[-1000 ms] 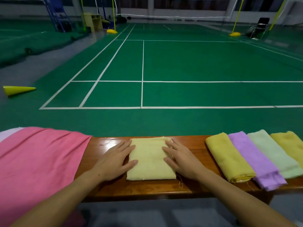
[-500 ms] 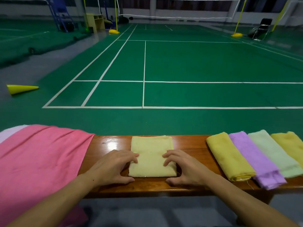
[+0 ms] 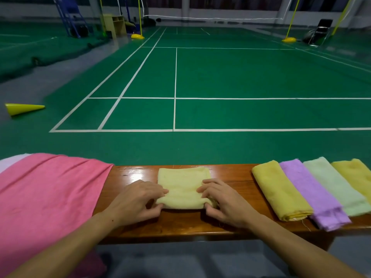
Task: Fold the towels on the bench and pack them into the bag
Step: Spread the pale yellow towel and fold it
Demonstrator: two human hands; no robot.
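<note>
- Pale yellow towel point(image 3: 183, 187), folded to a small rectangle, lies mid-counter point(image 3: 180, 225), spanning from the far edge toward the near edge.
- Left hand point(image 3: 133, 201) at the towel's near left corner: fingers point(image 3: 160, 191) curled over the top layer, thumb tucked under the near edge. Grasping the towel.
- Right hand point(image 3: 222, 201) at the near right corner, mirror pose: fingers curled onto the top, thumb at the near edge below. Also grasping the towel.
- Near edge of the towel looks slightly raised between the two hands; the far part lies flat.
- Toward the right end of the counter, four folded towels side by side, touching: mustard towel point(image 3: 281, 191), purple towel point(image 3: 313, 195), mint towel point(image 3: 335, 185), second yellow towel point(image 3: 357, 175), this one cut by the frame edge. Near ends overhang the near edge.
- Left end of the counter is covered by pink cloth point(image 3: 46, 199); whether this is the bag, cannot tell.
- Beyond the far edge: green court floor point(image 3: 241, 77), yellow cone point(image 3: 24, 109) on its side.
</note>
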